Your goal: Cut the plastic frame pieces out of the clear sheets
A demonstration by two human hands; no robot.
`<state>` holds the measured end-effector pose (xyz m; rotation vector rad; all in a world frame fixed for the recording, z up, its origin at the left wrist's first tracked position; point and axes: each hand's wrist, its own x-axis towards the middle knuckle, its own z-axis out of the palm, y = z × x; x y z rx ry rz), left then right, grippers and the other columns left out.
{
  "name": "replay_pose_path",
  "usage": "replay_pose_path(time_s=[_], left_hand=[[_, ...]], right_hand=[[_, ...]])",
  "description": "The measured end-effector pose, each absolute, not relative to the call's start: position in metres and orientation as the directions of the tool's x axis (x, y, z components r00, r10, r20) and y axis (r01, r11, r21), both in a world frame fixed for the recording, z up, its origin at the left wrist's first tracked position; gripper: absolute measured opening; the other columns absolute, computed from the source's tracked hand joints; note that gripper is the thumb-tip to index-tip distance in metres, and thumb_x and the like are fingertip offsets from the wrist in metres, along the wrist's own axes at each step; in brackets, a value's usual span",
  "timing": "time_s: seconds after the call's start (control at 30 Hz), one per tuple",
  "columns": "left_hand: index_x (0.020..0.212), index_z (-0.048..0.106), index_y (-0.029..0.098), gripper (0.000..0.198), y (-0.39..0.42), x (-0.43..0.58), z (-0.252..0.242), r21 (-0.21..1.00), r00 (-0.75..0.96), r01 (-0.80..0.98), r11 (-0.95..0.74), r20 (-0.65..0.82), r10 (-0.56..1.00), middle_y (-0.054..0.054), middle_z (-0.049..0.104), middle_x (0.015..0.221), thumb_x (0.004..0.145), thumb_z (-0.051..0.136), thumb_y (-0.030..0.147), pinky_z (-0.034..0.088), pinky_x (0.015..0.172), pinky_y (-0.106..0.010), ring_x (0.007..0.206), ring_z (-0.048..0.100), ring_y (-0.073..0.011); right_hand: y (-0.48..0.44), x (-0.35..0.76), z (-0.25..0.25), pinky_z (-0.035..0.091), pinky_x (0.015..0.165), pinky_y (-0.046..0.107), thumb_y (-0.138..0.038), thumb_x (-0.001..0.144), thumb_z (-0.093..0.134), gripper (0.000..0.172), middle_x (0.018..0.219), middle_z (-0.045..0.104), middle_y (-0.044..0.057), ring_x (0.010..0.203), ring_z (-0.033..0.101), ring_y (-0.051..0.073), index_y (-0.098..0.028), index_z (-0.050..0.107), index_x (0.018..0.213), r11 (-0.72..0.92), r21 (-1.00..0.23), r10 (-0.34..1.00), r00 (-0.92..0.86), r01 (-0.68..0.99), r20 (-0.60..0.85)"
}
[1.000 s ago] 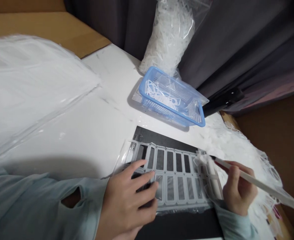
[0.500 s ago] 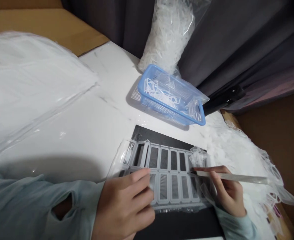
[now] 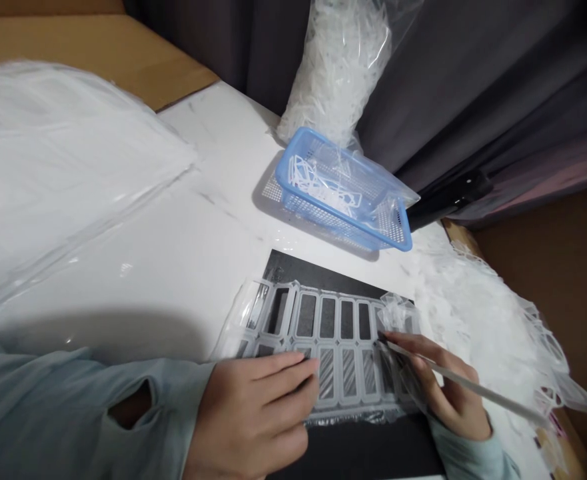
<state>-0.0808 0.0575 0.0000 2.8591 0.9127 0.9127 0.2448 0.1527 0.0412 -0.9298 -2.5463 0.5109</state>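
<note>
Several things are sharing a marble-patterned white table, which is standing against a dark grey curtain on the far side, with a sheet of cardboard showing beyond its far left corner. A large plastic-wrapped white bundle is covering the left of the table, a heap of torn white netting is spilling along the right edge, and a tall clear bag of white plastic scraps is leaning near the far edge, just behind a blue mesh basket holding more scraps. Nearer, a black board is lying flat, and a translucent grid sheet is resting on it, its two rows of rectangular windows showing dark through them, with clear film crumpling at its right end. The sheet looks light and flexible, probably apt to bow or slip on the board, so its outer frame seems a safer place to take hold than the thin bars between the windows. The left hand, coming out of a pale blue sleeve, is lying across the near row, its fingers held close together and pressing flat. The right hand is gripping a slim pale stick, its fingers pinching it like a pen, and the stick's tip is touching the sheet beside the crumpled film.
</note>
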Motion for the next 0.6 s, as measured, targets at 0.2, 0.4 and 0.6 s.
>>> replay_pose_path(time_s=[0.2,0.4,0.6], left_hand=[[0.09,0.06,0.023,0.017,0.055,-0.081,-0.003,0.175,0.671,0.525,-0.833,0.516,0.532,-0.005,0.065,0.127,0.089,0.044,0.029,0.032,0.113,-0.036,0.122,0.054,-0.022],[0.094,0.057,0.025,0.014,0.054,-0.081,-0.002,0.14,0.707,0.539,-0.83,0.46,0.537,-0.001,0.063,0.13,0.087,0.052,0.036,0.032,0.113,-0.037,0.123,0.053,-0.0236],[0.093,0.057,0.025,0.013,0.053,-0.08,0.001,0.131,0.69,0.567,-0.814,0.465,0.555,0.0,0.064,0.127,0.091,0.05,0.035,0.031,0.113,-0.037,0.12,0.054,-0.0227]], right_hand=[[0.153,0.239,0.039,0.056,0.094,0.034,-0.008,0.095,0.047,0.039,0.124,0.068,0.008,0.115,0.065,0.023,-0.022,0.057,0.13,0.758,-0.397,0.627,-0.747,0.518,0.222],[0.158,0.244,0.029,0.056,0.091,0.033,-0.017,0.099,0.048,0.026,0.116,0.07,0.009,0.107,0.068,0.023,-0.019,0.062,0.121,0.67,-0.228,0.727,-0.563,0.706,0.393],[0.168,0.252,0.025,0.057,0.076,0.039,-0.038,0.102,0.047,0.036,0.096,0.071,0.016,0.085,0.073,0.029,-0.007,0.065,0.111,0.347,-0.323,0.696,-0.011,0.881,0.718]])
